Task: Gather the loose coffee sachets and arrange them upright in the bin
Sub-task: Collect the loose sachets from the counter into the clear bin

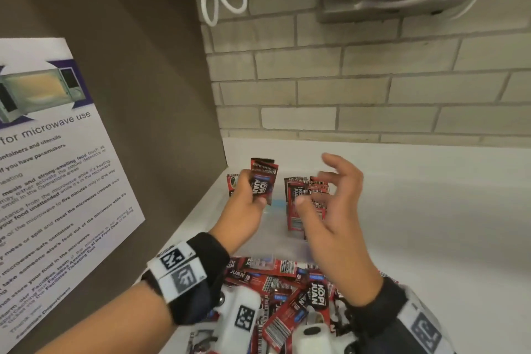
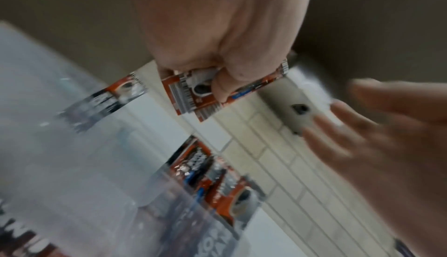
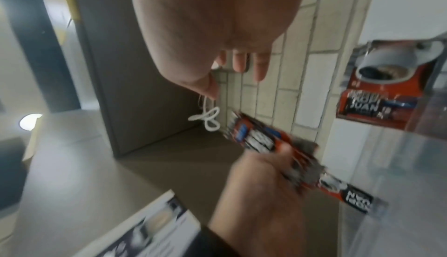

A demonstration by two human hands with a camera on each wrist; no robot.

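Above, left hand [image 1: 249, 195] fingers [image 2: 221, 87] curled around red sachets [image 1: 263, 178]; right hand [image 1: 333, 210] fingers [image 1: 330, 158] spread, empty.

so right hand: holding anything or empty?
Empty. The right hand is open, fingers spread above the bin's upright sachets; nothing pinched in any view.

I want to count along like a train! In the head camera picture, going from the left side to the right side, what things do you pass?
microwave poster → left hand gripping Kopi Juan sachets → upright sachets in the clear bin → right hand, open and empty.
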